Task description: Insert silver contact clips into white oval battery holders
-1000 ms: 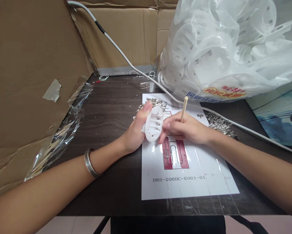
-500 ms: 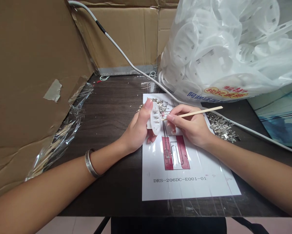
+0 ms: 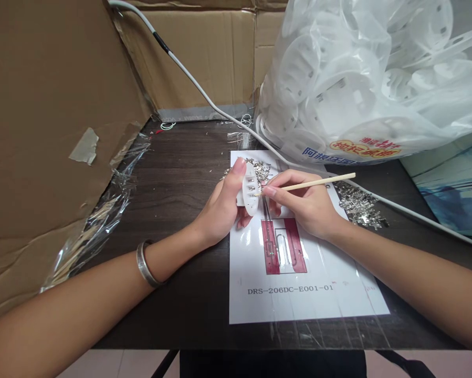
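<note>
My left hand [image 3: 223,205] grips a white plastic part [image 3: 251,202] between thumb and fingers, its slotted face turned to the right. Small metal pieces show in the slots. My right hand [image 3: 308,202] pinches a thin wooden stick [image 3: 318,182], whose tip reaches the lower slots of the white part; whether it presses on a metal piece is too small to tell. Behind the left hand lies a pile of small metal pieces [image 3: 263,169], partly hidden. Beneath both hands is a printed sheet [image 3: 267,304] with a red and white drawing.
A clear bag [image 3: 338,105] full of white plastic parts stands at the back right. Another metal pile [image 3: 362,205] lies beside my right forearm. A white cable [image 3: 204,94] crosses the dark table [image 3: 168,173]. Cardboard walls [image 3: 54,105] rise left and behind; wooden sticks in plastic wrap [image 3: 84,239] lie left.
The right hand has shifted slightly left, bringing the stick's tip from beside the white part onto its slotted face. The left hand keeps its hold nearly still.
</note>
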`<state>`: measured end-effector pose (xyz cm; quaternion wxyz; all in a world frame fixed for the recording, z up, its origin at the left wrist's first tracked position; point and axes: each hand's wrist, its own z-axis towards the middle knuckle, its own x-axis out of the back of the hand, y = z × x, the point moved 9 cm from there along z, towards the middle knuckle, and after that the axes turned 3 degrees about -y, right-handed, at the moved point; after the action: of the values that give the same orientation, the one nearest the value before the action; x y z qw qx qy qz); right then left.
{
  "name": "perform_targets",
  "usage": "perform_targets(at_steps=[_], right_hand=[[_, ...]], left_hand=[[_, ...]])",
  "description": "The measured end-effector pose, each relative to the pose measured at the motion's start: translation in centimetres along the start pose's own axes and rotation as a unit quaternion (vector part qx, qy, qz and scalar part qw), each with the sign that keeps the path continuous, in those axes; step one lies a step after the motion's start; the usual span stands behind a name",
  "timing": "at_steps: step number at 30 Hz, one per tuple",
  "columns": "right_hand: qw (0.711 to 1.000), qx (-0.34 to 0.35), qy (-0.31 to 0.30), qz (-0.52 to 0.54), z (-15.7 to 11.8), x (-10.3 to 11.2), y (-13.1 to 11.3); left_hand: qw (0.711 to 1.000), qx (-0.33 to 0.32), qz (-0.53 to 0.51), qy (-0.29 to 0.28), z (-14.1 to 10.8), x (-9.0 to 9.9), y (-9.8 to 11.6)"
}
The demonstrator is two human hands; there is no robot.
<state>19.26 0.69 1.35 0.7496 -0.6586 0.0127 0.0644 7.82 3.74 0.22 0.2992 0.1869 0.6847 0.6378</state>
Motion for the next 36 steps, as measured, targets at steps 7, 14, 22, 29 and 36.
perform_targets(at_steps=[7,14,22,29,36], right_hand=[[1.0,-0.003,0.028,-0.004,0.0,0.06,-0.4],[0.999,0.0,0.036,0.01,-0.11,0.12,-0.43],[0.999,-0.004,0.037,0.011,-0.02,0.15,-0.07],[0.999,0.006,0.035,-0.013,-0.03,0.18,-0.24],[1.0,0.002,0.016,0.003,0.04,-0.06,-0.15]], left_hand=[[1.0,-0.003,0.014,0.006,0.07,0.24,-0.32],[1.0,-0.005,0.008,0.008,0.07,0.03,0.06],[1.0,0.01,0.026,0.003,-0.18,-0.18,0.21],[1.0,0.015,0.017,-0.013,-0.18,-0.23,0.06],[1.0,0.012,0.016,-0.016,0.0,-0.29,0.05]])
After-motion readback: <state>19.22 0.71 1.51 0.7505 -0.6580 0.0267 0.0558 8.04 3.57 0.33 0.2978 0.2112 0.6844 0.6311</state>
